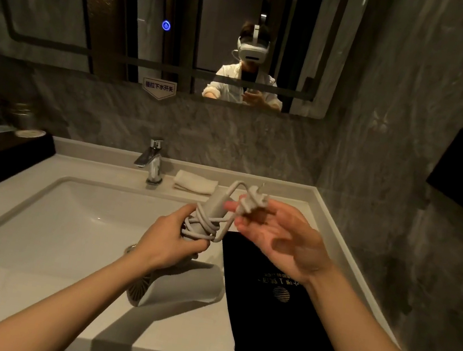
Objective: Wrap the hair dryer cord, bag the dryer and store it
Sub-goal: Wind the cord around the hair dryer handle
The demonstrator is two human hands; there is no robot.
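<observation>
Left hand [167, 236] grips the hair dryer [176, 285] over the sink's [35, 220] right edge, pinning the wound cord [201, 225]; right hand [280, 240] pinches the plug [253, 203], probably to tuck it. Bag [273, 303] lies right of the sink.

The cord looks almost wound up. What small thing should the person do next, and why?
Probably tuck the plug under the cord loops on the dryer handle. The right hand pinches the plug on a short free end, the left hand grips the wrapped handle, and the black bag lies flat beside them.
</observation>
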